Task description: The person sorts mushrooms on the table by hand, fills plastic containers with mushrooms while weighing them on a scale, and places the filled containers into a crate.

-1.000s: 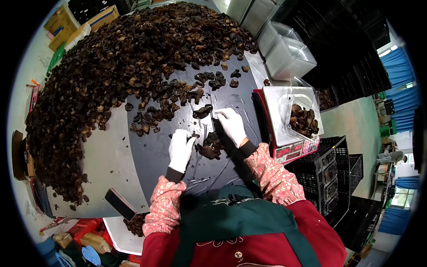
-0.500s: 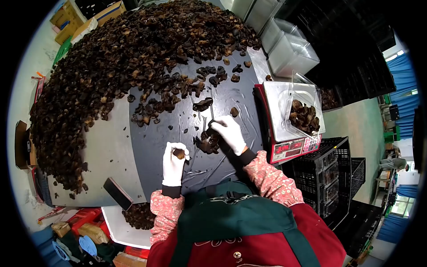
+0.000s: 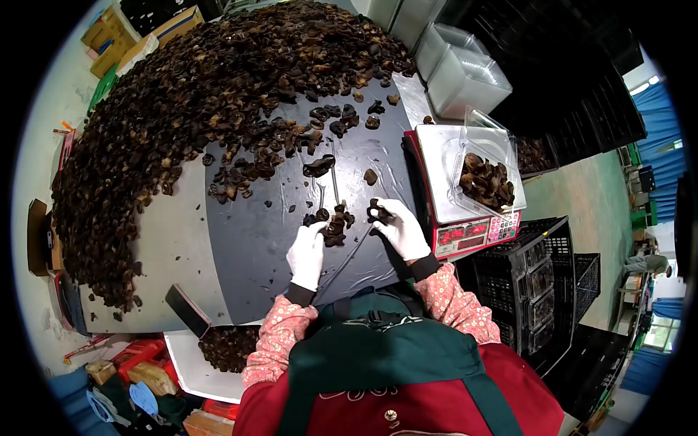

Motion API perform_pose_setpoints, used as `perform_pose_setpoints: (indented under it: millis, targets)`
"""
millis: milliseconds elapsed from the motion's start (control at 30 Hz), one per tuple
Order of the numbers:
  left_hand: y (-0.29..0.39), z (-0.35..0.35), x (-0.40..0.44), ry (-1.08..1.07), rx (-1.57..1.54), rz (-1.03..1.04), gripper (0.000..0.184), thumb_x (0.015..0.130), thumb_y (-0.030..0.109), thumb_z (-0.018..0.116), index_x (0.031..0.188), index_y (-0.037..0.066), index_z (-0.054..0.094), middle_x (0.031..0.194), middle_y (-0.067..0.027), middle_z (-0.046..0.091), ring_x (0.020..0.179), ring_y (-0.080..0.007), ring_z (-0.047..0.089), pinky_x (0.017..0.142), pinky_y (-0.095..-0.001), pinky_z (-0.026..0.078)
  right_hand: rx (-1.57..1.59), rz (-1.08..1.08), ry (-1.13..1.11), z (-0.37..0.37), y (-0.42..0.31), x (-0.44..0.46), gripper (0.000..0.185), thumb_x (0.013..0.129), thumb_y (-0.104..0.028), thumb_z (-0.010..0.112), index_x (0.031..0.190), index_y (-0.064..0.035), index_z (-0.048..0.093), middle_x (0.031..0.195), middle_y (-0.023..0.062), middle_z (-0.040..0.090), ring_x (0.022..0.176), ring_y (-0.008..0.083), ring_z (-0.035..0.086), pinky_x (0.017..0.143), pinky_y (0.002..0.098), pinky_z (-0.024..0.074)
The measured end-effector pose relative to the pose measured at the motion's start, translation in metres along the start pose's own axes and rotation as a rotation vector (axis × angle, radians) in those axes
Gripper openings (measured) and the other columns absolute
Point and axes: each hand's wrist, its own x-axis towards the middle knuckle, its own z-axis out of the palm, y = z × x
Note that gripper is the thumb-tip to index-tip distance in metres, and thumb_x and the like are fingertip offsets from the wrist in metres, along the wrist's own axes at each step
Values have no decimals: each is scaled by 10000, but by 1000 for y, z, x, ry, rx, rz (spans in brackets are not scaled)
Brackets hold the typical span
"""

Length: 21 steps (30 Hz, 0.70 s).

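My left hand [image 3: 307,256], in a white glove, reaches to the left edge of a small cluster of dark fungus pieces [image 3: 335,228]; its fingertips are pressed together at a dark piece there. My right hand [image 3: 400,231], also gloved, is closed on a dark fungus piece [image 3: 376,209] just right of that cluster. A single brown piece [image 3: 371,176] and a longer dark piece [image 3: 318,166] lie beyond my hands on the dark sheet [image 3: 269,254]. A large heap of fungus [image 3: 189,94] covers the back and left of the table.
At the right, a red scale [image 3: 465,236] bears an open clear box with fungus pieces [image 3: 487,182]. Stacked clear boxes [image 3: 465,80] stand behind it, black crates [image 3: 534,291] beside it. A white bin [image 3: 185,378] and an upright dark phone-like object [image 3: 187,311] are at the near left.
My left hand has moved from the near side, where it held a brown piece, forward to the cluster. My right hand has drawn away from the cluster to the right with a dark piece.
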Motion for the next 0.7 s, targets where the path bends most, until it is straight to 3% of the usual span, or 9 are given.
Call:
perform_pose_setpoints:
  millis: [100,133,233,333,400,500,600,667,700]
  targets:
    - [-20,-5,5,154,-402,-22,191,903,57,591,1060,41,699,991,-60,693,905,-143,648,827,-278,494,-746,-21,155,12,-1,4,376,859,34,550,1232,10,591,1152,114,631,1058,209,611,877,309,497]
    - [-24,-10,5,177,-419,-55,189,914,68,600,1072,47,701,967,-49,678,891,-147,632,819,-275,488,-1263,-559,105,12,9,10,385,844,48,547,1216,-19,621,1113,109,647,1039,234,625,883,301,497]
    - [-27,-26,0,263,-436,-67,150,894,70,629,1007,70,727,893,-43,611,806,-182,561,755,-288,456,-1363,-733,-86,29,17,4,338,853,20,569,1153,-102,665,1072,119,649,1018,294,631,899,336,505]
    - [-34,-28,-2,311,-471,-141,111,897,112,645,951,34,704,894,-52,594,940,-184,545,848,-307,430,-1671,-767,-205,52,36,-5,336,842,-67,630,1172,-125,656,989,93,611,912,259,631,802,358,522]
    - [-37,-24,1,322,-638,-267,125,912,129,637,952,18,677,843,-39,590,809,-163,563,727,-278,459,-1948,-794,-218,51,49,5,283,842,-123,640,1125,-123,658,973,84,589,893,252,630,762,362,519]
    - [-11,-38,9,46,-1182,-453,108,945,127,594,936,27,633,757,-33,604,548,-86,534,432,-217,386,-1817,-766,-238,44,50,14,201,862,-150,645,1058,-108,653,972,91,596,899,268,634,756,360,520]
    - [-4,-35,19,2,-1162,-321,72,956,114,571,963,43,573,897,-65,664,654,-95,624,425,-204,400,-1430,-867,-72,44,35,13,161,872,-164,642,989,-55,620,928,60,620,797,224,630,686,324,516]
    - [-12,-23,28,-8,-1125,-173,31,943,66,542,960,57,519,959,-98,677,691,-120,653,414,-205,414,-981,-169,-19,44,6,1,129,909,-149,627,990,-49,633,828,43,653,640,92,594,545,245,465]
    - [-10,-20,33,-10,-963,-201,78,940,56,540,1015,58,518,963,-104,677,704,-147,658,447,-244,443,-777,-33,-39,39,-4,-4,146,927,-150,604,983,-15,605,774,43,643,575,59,544,492,222,435]
